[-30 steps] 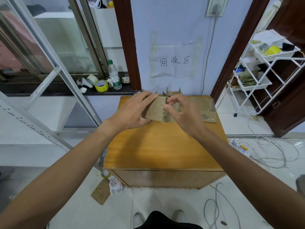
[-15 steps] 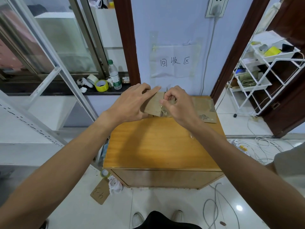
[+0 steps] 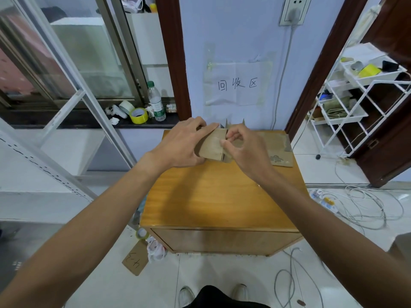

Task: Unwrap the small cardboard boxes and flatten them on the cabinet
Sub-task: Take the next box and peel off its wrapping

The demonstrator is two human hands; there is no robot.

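Note:
A small brown cardboard box [image 3: 212, 145] is held above the far part of the wooden cabinet [image 3: 218, 196]. My left hand [image 3: 182, 145] grips its left side, fingers stretched over the top edge. At the box's right edge my right hand [image 3: 242, 145] pinches something with curled thumb and fingers; what it pinches is too small to tell. Flattened cardboard [image 3: 278, 150] lies on the cabinet's far right corner, partly hidden by my right hand. Upright flaps of another box [image 3: 234, 124] show behind my hands.
A windowsill at the left holds a yellow tape roll [image 3: 139, 115], a water bottle [image 3: 155, 103] and scraps. A white wire rack [image 3: 355, 96] stands at the right. Cables [image 3: 360, 207] lie on the floor. A cardboard tag [image 3: 135, 258] and tape lie by the cabinet's left foot.
My hands with the box lifted slightly toward the wall, then came back down a little. My right hand's fingers curled into a pinch at the box's right edge.

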